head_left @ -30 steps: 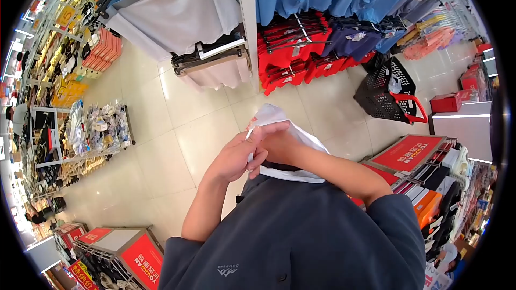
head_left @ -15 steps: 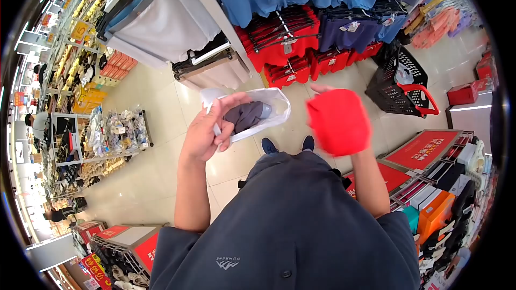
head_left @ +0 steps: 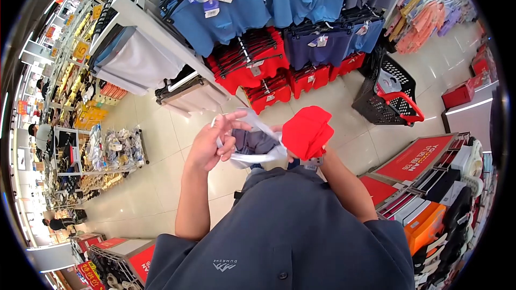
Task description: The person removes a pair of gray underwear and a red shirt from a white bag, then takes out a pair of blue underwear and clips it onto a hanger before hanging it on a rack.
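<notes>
My left hand (head_left: 207, 147) grips the rim of a white bag (head_left: 258, 158), thumb and fingers closed on its edge. Inside the bag lies a dark grey folded garment (head_left: 252, 143). A red folded garment (head_left: 307, 131) with a small tag rests in my right hand (head_left: 291, 157), right beside the bag's opening. The garment hides most of that hand; some fingertips show along its left and lower edges.
A black shopping basket (head_left: 384, 94) with a red handle stands on the floor to the right. Ahead, a rack holds blue shirts (head_left: 226, 19) and red garments (head_left: 252, 64). Shoe shelves (head_left: 430, 204) are close at right. A person (head_left: 59, 223) is far left.
My right hand has brought the red garment leftward to the bag's mouth. The bag has dropped slightly in view and its opening is wider. The view has shifted toward the right.
</notes>
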The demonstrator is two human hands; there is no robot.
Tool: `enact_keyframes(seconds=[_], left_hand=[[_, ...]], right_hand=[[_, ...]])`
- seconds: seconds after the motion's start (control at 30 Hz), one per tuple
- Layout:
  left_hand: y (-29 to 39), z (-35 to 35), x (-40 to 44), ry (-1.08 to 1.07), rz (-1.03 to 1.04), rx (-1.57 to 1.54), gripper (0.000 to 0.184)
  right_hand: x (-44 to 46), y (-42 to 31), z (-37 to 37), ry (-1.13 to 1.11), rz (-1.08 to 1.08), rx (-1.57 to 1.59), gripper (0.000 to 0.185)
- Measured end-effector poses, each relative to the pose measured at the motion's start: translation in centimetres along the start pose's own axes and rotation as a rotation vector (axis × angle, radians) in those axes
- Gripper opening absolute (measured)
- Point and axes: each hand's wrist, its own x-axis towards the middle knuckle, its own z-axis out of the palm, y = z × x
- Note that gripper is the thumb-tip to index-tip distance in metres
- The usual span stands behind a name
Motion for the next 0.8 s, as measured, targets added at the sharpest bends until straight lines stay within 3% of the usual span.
enact_keyframes(seconds=[0.07, 0.1, 0.13, 0.2, 0.23, 0.37, 0.47, 0.5, 0.53, 0.6, 0.63, 0.67, 0.73, 0.8], left_hand=[[-0.5, 1.9, 1.1, -0.007, -0.014, 0.011, 0.060], [-0.8, 2.5, 1.6, -0.026, -0.028, -0.004, 0.060], [-0.9, 3.1, 2.2, -0.049, -0.041, -0.017, 0.059], [-0.4, 4.6, 3.2, -0.076, -0.055, -0.023, 0.059], [-0.5, 5.1, 3.8, -0.112, -0.051, -0.005, 0.059], [-0.3, 7.6, 6.4, -0.165, -0.107, 0.058, 0.060], [0.1, 9.3, 8.6, -0.190, -0.147, 0.087, 0.059], [0.1, 9.4, 9.4, -0.199, -0.156, 0.087, 0.059], [0.1, 9.2, 10.3, -0.202, -0.138, 0.126, 0.057], [-0.4, 8.5, 12.1, -0.211, -0.126, 0.164, 0.056], [-0.9, 7.9, 13.3, -0.217, -0.189, 0.213, 0.055], [-1.4, 7.4, 14.7, -0.226, -0.247, 0.262, 0.054], [-3.6, 8.1, 16.7, -0.200, -0.259, 0.197, 0.042], [-5.1, 10.0, 18.1, -0.250, -0.054, 0.260, 0.032]], right_hand=[[-0.6, -3.2, 2.4, 0.159, 0.024, -1.054, 0.039], [-1.6, -0.2, -0.7, 0.310, 0.052, -0.326, 0.034], [-3.0, -0.6, -1.0, 0.317, 0.046, -0.327, 0.034], [-6.2, -1.9, -1.9, 0.703, 0.133, 0.069, 0.036], [-7.5, -1.6, -4.0, 0.446, 0.001, -0.030, 0.037], [-11.7, -0.4, -4.2, 0.630, 0.025, 0.202, 0.041], [-11.5, 3.2, -6.6, 0.349, -0.390, 0.643, 0.049], [-10.2, 2.9, -5.9, 0.576, -0.375, 0.457, 0.058], [-9.4, 1.2, -4.7, 0.586, -0.378, 0.457, 0.058], [-8.8, -3.4, -2.0, 0.631, -0.316, 0.081, 0.058], [-9.0, -4.4, -2.1, 0.709, -0.227, 0.381, 0.069], [-8.9, -4.9, -2.6, 0.717, -0.235, 0.372, 0.069], [-8.3, -6.3, -3.1, 0.329, -0.466, 0.009, 0.096], [-7.1, -8.9, -1.8, 0.441, -0.339, 0.042, 0.099]])
